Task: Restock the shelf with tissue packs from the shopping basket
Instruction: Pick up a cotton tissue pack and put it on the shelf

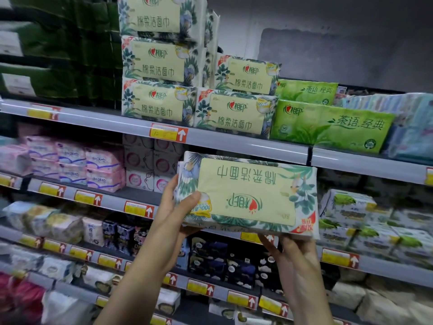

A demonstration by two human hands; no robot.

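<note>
Tissue pack [246, 195], upside down: left hand [173, 207] pinches its end, right hand [293, 252] grips underneath; matching packs [234, 113] crowd the shelf [246, 143] above.

left hand [173, 207]: only the thumb shows on the held tissue pack [248, 195], fingers hidden behind its left end. right hand [293, 249]: fingertips hidden under the pack's bottom edge, grip unclear. top pack [159, 12] of the stack is cut by the frame top. dark green packs [58, 43] at the top shelf [93, 116] left end are blurred, labels unreadable. price tags [168, 133] print is smeared. blue packs [414, 123] at the right end are cut by the frame edge.
</note>
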